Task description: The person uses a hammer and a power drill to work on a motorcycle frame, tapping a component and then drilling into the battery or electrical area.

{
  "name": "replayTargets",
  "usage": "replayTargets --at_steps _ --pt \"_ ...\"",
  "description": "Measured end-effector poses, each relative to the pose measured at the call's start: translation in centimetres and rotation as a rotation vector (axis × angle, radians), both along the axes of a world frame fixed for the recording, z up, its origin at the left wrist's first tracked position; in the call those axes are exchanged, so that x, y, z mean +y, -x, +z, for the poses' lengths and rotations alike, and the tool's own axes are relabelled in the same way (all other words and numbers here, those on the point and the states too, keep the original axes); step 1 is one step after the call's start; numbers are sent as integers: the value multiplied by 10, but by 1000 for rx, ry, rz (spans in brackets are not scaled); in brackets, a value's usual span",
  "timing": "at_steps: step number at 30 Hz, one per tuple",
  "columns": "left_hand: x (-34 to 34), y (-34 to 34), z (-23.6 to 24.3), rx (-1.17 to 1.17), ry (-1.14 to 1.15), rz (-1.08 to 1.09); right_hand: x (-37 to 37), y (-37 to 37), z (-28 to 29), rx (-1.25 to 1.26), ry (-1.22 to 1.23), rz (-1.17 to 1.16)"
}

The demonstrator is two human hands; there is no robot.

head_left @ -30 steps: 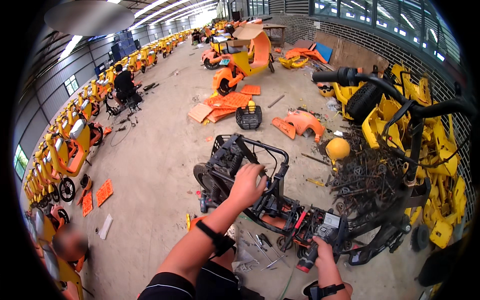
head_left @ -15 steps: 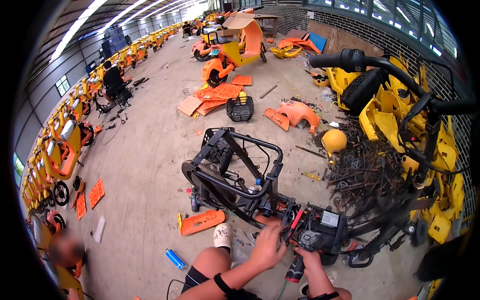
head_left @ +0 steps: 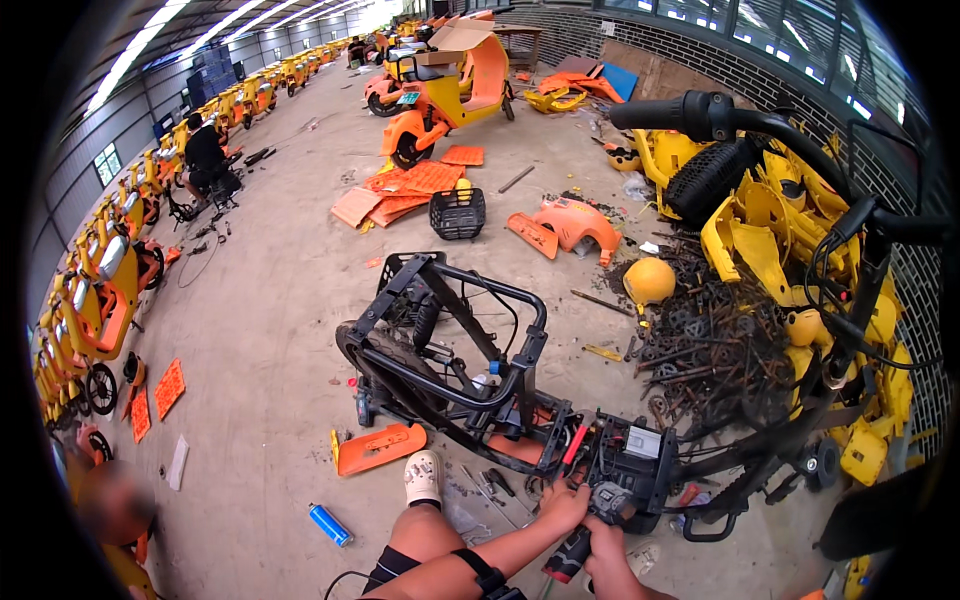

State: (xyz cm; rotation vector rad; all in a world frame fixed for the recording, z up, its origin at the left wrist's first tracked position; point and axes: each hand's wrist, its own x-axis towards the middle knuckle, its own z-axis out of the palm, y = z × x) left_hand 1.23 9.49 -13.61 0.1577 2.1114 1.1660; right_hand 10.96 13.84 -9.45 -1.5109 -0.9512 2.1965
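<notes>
A black scooter frame (head_left: 450, 390) stands on the floor in front of me, its body panels off. Wrapped round the grip of a grey and black cordless drill (head_left: 612, 503), my right hand (head_left: 603, 545) holds it against the open middle of the frame. My left hand (head_left: 565, 505) is beside the drill's front end, fingers curled in at the frame; what they pinch, if anything, is hidden. Just above that hand, a red bar-shaped piece (head_left: 575, 443) lies in the frame, next to a box-like unit with a silver top (head_left: 642, 441). The drill's tip is out of sight.
Right of the frame lies a heap of dark metal parts (head_left: 700, 340) with yellow panels (head_left: 745, 235) behind. An orange panel (head_left: 382, 449), a blue can (head_left: 330, 524) and hand tools (head_left: 495, 483) lie near my foot. A black basket (head_left: 457, 214) stands beyond. A person (head_left: 207, 160) sits far left.
My left hand has moved down and right, closing in beside the drill, its fingers now more curled. The drill stays in my right hand. The whole view has shifted slightly.
</notes>
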Motion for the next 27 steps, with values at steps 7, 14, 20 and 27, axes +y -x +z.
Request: replayTargets --at_steps 7,14,20,27 --pt "-2 -16 -24 -480 -326 -10 -5 13 29 17 -335 -21" --pt "-22 -11 -2 -509 -250 154 -12 10 2 -37 -299 143" --pt "-28 -4 27 -753 -342 334 -22 16 2 -169 -413 261" --pt "-31 -4 18 -644 -505 389 -29 24 2 -235 -515 337"
